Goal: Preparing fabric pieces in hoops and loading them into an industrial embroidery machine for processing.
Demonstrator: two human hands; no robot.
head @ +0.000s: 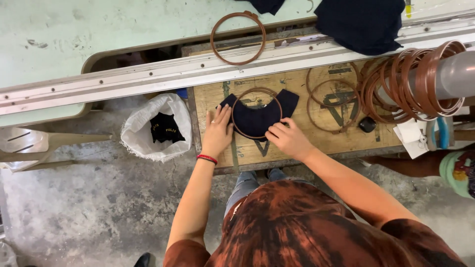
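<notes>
A dark navy crescent-shaped fabric piece (257, 118) lies on a worn wooden board (297, 143), with a brown round hoop (243, 95) set over it. My left hand (217, 131) presses flat on the fabric's left end and the hoop's left rim. At the hoop's lower right edge, my right hand (287, 138) pushes down with bent fingers. A red band circles my left wrist.
Loose brown hoops (332, 99) lie on the board to the right; many more hang on a grey pipe (457, 74). Another hoop (238, 38) rests on a metal rail. A white bag (143, 133) holds dark fabric pieces. Dark cloth (361, 24) sits above.
</notes>
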